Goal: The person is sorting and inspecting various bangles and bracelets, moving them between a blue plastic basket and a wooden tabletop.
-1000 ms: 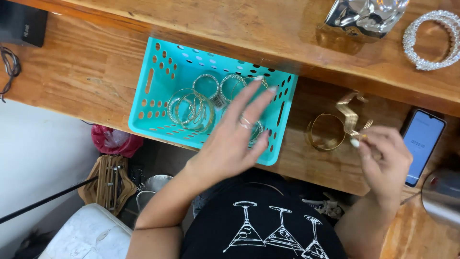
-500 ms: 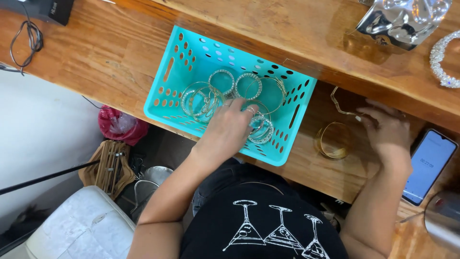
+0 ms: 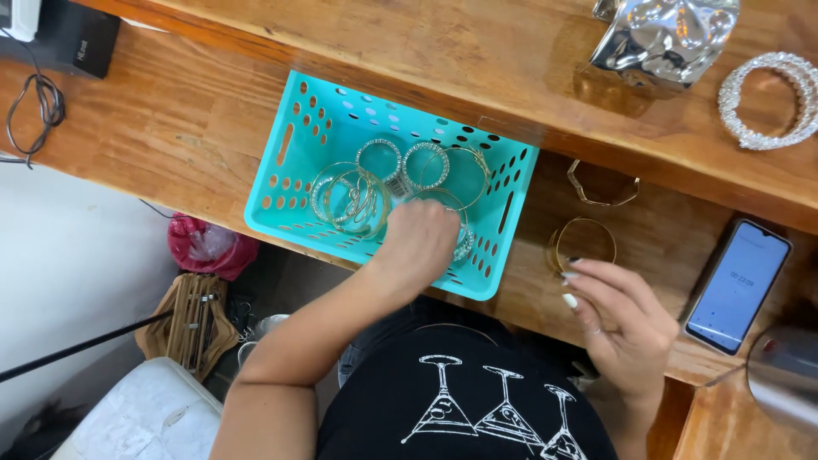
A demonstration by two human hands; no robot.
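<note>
While reaching into the basket [image 3: 290,183], hands [image 3: 423,240] curl.

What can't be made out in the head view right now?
- Left hand: fingers curl down into the turquoise basket; the hand itself hides whether it grips a bangle.
- Bangle under that hand: mostly covered.
- Right hand: fingertips meet the gold bangle at its near rim; a grip is unclear.
- Phone: screen text too small.
- Silvery object: cut off by the top edge.
</note>
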